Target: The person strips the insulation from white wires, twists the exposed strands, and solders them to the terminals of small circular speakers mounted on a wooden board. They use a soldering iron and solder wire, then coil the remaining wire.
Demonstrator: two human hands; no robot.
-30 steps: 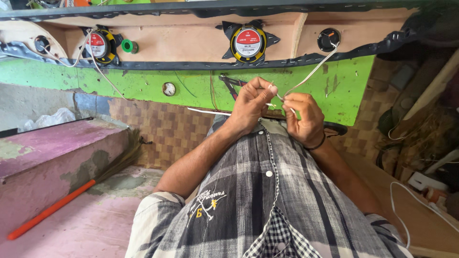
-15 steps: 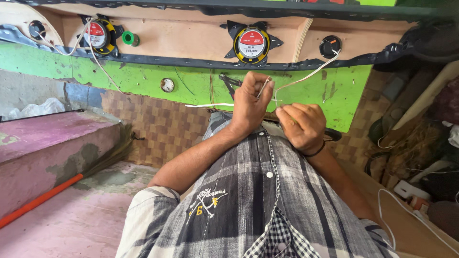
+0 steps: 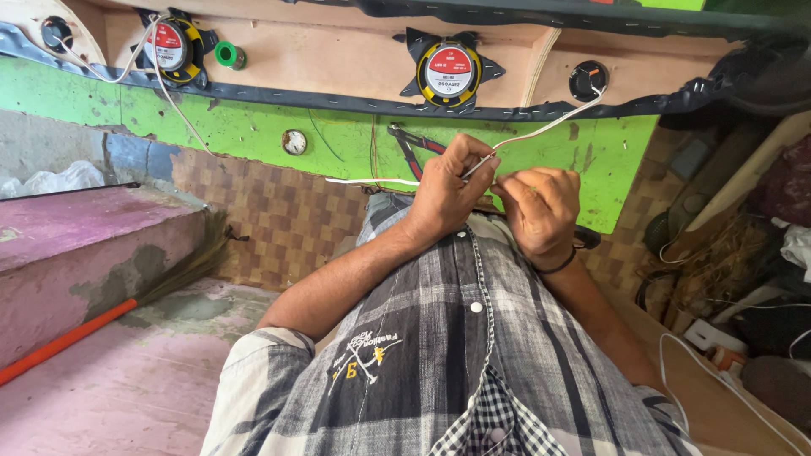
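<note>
The left hand (image 3: 443, 190) pinches the white wire (image 3: 541, 131); the right hand (image 3: 541, 207) is curled closed just beside it, now lower than a second ago and off the wire's end. The wire runs up to a black fitting (image 3: 587, 80) on the green board (image 3: 253, 135).

A bright green painted panel (image 3: 236, 127) runs across the upper part of the view, edged above by a dark ragged rubber strip (image 3: 338, 103) and a pale bare plywood board (image 3: 329, 55). Below it lies a floor of brown checkered tiles (image 3: 287, 219). To one side a worn pink concrete step (image 3: 76, 245) rises, grey where the paint has flaked, above a faded pink concrete floor (image 3: 127, 388). An orange-handled straw broom (image 3: 101, 317) lies along the step's foot. A crumpled clear plastic bag (image 3: 55, 179) sits behind the step. On the opposite side, tangled clutter (hard to make out) fills the shade. Daylight is soft and even.
</note>
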